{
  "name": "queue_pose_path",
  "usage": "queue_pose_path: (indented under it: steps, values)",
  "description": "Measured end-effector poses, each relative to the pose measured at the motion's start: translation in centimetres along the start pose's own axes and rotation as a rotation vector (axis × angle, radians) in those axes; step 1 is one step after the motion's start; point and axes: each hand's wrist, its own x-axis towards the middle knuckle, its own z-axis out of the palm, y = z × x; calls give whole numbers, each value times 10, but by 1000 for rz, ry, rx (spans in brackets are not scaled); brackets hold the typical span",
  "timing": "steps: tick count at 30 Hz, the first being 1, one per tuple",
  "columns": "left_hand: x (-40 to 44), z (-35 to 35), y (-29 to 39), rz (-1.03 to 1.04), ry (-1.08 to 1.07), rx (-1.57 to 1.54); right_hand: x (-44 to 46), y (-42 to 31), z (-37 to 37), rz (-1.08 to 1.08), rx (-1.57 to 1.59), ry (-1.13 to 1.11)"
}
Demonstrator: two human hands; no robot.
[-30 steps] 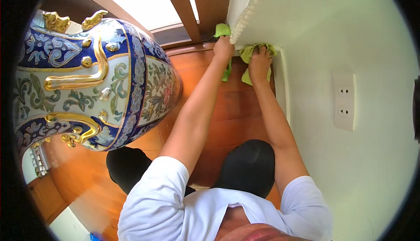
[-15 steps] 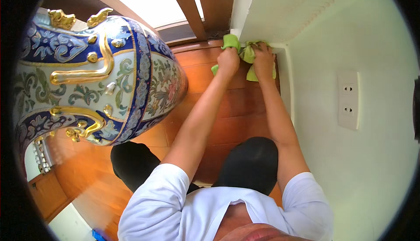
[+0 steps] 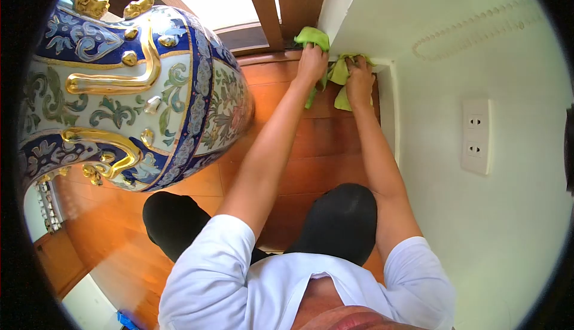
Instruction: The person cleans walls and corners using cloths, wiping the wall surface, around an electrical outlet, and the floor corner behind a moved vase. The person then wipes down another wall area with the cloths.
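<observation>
Left hand (image 3: pixel 314 64) is clenched on a bright green cloth (image 3: pixel 312 35), part bunched above the fist, a tail hanging below. Right hand (image 3: pixel 360 81) has its fingers bent into a yellow-green cloth (image 3: pixel 339 73), grasping it low against the corner. Both cloths are at the far end of the wooden floor (image 3: pixel 317 144), between the brown door frame (image 3: pixel 302 4) and the white baseboard (image 3: pixel 387 99) on the right.

Progress: both cloths in hand and down at the corner, neither laid aside, so I'd call it mid-work. No wet edge or dirt line I can make out on the boards, so can't split done from left.

Hard to see: fingertips of both hands, lost in the folds; whether the two cloths touch; the corner surface under them. The beaded loop (image 3: pixel 472 22) on the right wall (image 3: pixel 526 180) is faint, could be cord or shadow. Big porcelain vase (image 3: pixel 200 90) on the left is cut off at its mouth. Blue item (image 3: pixel 127 320), near left, is cropped, can't identify.
</observation>
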Motion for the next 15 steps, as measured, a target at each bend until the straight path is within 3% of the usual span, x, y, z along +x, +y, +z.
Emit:
queue_pose_path:
  steps: [4,5,9,15]
  values:
    - [-2,6,-16,57,35,-195,-1,-1,-6,-15,17,-1]
    - [-11,8,-11,-73,119,-152,0,-2,-7,-15,27,2]
    - [-31,0,3,-179,241,-346,1,-5,-8,-1,69,-5]
    - [18,5,-4,-107,220,-35,0,-8,-4,5,40,10]
